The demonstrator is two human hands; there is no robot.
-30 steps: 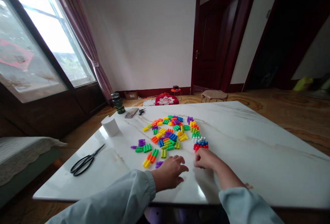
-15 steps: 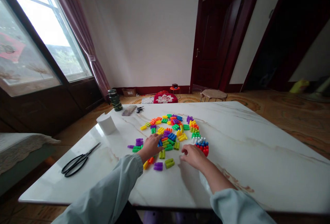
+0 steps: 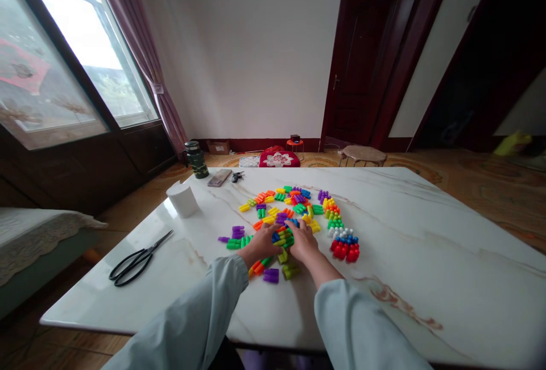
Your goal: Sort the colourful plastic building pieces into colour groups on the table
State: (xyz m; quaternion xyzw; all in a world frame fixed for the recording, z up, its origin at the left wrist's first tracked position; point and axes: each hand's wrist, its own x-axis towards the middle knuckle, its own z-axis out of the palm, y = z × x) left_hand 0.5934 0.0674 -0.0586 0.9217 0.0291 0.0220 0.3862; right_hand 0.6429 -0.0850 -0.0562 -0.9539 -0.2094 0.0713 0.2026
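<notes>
Several small plastic building pieces (image 3: pixel 286 237) in bright colours, shaped like short joined tubes, lie in a loose pile on the table. My left hand (image 3: pixel 261 243) rests at the pile's left side, fingers outstretched against green and blue pieces. From the right, my right hand (image 3: pixel 303 243) reaches over the pile, its fingers apart and touching blue and yellow pieces. Between the two hands lie olive-green pieces. A curved row of joined pieces (image 3: pixel 335 220) stands to the right, running from purple through yellow, green and white to red. Part of the pile is hidden under my hands.
Black-handled scissors (image 3: pixel 139 261) lie on the left of the marble-patterned table (image 3: pixel 426 233). Behind them are a white paper roll (image 3: pixel 182 199), a camouflage flask (image 3: pixel 197 160), a phone (image 3: pixel 219 177) and keys (image 3: pixel 238 177). A round stool (image 3: pixel 363 154) stands beyond the table.
My right hand has moved left and forward from the bare tabletop onto the pile, close to my left hand. My left hand stays at the pile. The view has shifted slightly.
</notes>
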